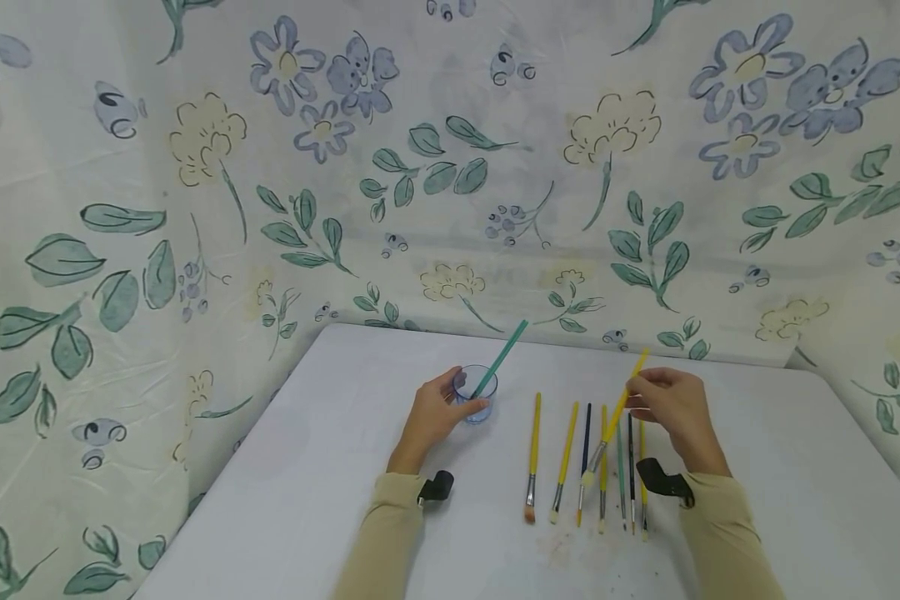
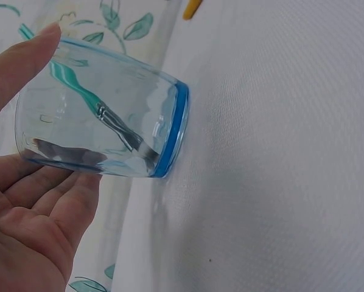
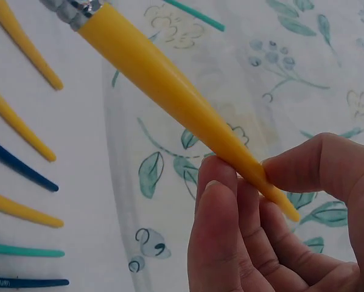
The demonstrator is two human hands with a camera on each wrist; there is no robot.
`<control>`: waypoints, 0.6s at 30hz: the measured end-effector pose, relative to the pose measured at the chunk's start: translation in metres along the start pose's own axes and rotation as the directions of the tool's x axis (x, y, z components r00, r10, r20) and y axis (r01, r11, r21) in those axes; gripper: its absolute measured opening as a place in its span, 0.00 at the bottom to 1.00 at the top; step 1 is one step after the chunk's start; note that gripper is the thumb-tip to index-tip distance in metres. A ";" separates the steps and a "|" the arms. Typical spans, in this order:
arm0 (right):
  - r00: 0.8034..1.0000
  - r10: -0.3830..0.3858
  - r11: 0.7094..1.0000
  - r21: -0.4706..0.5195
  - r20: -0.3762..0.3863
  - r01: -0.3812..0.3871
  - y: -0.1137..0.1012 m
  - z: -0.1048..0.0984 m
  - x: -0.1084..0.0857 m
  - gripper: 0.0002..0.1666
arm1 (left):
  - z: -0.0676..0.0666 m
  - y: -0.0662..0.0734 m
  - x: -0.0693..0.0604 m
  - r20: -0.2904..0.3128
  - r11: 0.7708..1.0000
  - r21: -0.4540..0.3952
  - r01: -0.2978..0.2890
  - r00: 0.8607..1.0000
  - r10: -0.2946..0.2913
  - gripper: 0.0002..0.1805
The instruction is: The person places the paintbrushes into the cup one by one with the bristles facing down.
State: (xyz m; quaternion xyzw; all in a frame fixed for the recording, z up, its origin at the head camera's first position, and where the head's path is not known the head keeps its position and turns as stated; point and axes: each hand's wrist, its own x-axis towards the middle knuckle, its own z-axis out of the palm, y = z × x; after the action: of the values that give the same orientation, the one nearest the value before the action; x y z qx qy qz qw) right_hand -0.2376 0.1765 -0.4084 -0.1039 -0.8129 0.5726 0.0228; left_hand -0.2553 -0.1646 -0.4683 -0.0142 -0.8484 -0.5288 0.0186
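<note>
My left hand grips a clear glass with a blue base, thumb on one side and fingers on the other. Inside the glass leans a teal-handled paintbrush, bristles down, its handle sticking out past the rim. In my right hand a yellow paintbrush is pinched near the tail of its handle. Its pale bristles point down and toward me in the head view, above the row of brushes. The glass appears to stand on the table, upright in the head view.
Several paintbrushes lie side by side on the white table, among them a yellow brush at the left and a black one. Faint smudges mark the cloth near their bristles. A floral curtain hangs behind the table.
</note>
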 end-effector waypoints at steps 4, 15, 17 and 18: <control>1.000 -0.007 1.000 0.029 0.003 0.007 -0.006 0.004 0.002 0.25 | 0.000 0.000 0.000 0.000 1.000 -0.008 -0.008 1.000 0.008 0.49; 0.998 -0.067 0.997 0.038 0.017 0.066 -0.019 0.013 0.007 0.24 | -0.001 0.000 0.000 0.008 1.000 0.002 -0.025 1.000 0.025 0.49; 0.997 -0.069 0.997 0.040 0.016 0.068 -0.021 0.015 0.008 0.24 | -0.001 0.000 0.000 0.009 1.000 -0.005 -0.027 1.000 0.027 0.49; 0.998 -0.065 0.997 0.040 0.016 0.064 -0.021 0.016 0.008 0.24 | -0.001 0.000 0.000 0.010 1.000 -0.004 -0.028 1.000 0.028 0.49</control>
State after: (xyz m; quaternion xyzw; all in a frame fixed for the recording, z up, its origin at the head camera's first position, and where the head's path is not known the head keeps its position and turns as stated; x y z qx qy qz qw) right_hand -0.2512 0.1560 -0.3947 -0.0721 -0.8045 0.5885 0.0363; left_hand -0.2550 -0.1654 -0.4684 -0.0288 -0.8473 -0.5299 0.0220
